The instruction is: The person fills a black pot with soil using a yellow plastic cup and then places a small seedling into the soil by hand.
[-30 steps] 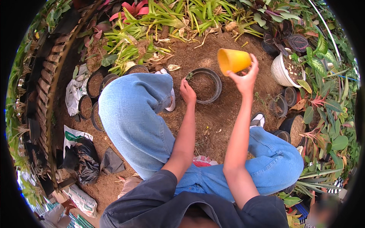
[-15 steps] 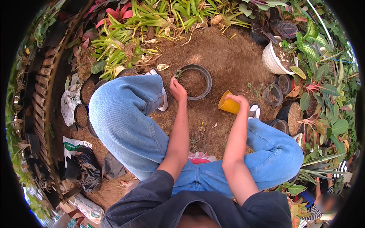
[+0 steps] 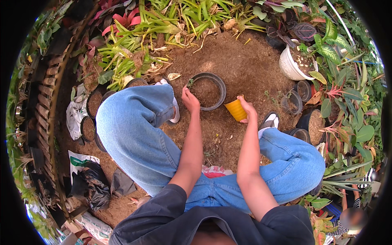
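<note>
A round black plant pot [image 3: 223,90] stands on the soil in front of me, with brown earth inside. At its left rim, my left hand [image 3: 190,100] has its fingers closed on a small green seedling [image 3: 190,83]; the stem is mostly hidden by the fingers. Just right of the black pot, a yellow ridged pot [image 3: 235,110] is tilted with its mouth toward it. My right hand [image 3: 249,110] grips the yellow pot from its right side. What the yellow pot holds cannot be seen.
A white pot [image 3: 290,65] with a plant stands at the far right, above small black pots [image 3: 302,90]. Leafy green plants [image 3: 196,16] line the back. Black bags [image 3: 94,183] lie at left. Another person [image 3: 347,216] is at the lower right.
My right hand has brought the yellow pot up and left, closer to the black pot, and turned it. My left hand has stayed at the rim with the seedling.
</note>
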Tool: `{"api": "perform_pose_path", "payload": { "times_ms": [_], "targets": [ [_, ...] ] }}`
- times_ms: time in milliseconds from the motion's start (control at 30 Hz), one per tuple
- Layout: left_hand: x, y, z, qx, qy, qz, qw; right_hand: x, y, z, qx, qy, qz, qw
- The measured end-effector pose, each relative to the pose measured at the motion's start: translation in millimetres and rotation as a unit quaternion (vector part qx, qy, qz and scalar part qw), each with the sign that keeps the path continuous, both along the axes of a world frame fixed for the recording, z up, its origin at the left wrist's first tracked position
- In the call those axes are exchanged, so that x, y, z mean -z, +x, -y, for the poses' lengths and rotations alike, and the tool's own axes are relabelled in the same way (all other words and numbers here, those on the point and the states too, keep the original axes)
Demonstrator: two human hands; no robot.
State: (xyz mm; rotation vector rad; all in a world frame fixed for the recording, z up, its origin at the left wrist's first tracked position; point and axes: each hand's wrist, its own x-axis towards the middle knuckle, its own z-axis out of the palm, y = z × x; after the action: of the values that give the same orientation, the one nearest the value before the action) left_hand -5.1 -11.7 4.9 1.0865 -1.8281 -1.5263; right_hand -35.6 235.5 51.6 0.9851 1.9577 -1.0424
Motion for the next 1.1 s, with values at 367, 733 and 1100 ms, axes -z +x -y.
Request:
{"api": "perform_pose_path", "payload": {
  "times_ms": [367,733,1100],
  "targets": [
    [7,0,2,-0.006,-0.010,-0.009,1.000,-34,-18,-75,-0.020,-0.117,0.000,0.993],
    [0,3,4,0.004,0.017,0.009,1.000,-148,-51,1,-0.278,-0.043,-0.145,0.948],
    [-2,3,2,0.002,0.022,0.003,1.000,-163,-32,93,-0.347,0.191,-0.240,0.886]
  ]
}}
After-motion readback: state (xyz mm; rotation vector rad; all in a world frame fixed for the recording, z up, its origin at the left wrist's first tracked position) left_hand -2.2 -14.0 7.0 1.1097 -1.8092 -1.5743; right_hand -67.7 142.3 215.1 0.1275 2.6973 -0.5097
